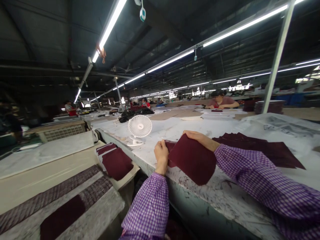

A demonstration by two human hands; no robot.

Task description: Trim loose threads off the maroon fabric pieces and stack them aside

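Note:
My left hand point(161, 154) pinches the edge of a small maroon piece, partly hidden behind a larger one. Closed over the top edge of that larger maroon sheet piece point(193, 160) is my right hand point(201, 139); its thumb is out of sight. The larger piece has rounded lower corners and hangs tilted above the table's front edge. Whether it is fabric or leather I cannot tell. To the right of it, a fanned pile of maroon pieces point(260, 148) lies on the table, partly behind my right sleeve.
A white desk fan point(140, 126) stands beyond my left hand on the white-covered table point(170, 125). At the left, a lower surface point(72, 156) bears stacked maroon pieces point(117, 163) and overlapping rows of pieces point(50, 193). A person point(221, 100) leans over the table farther back.

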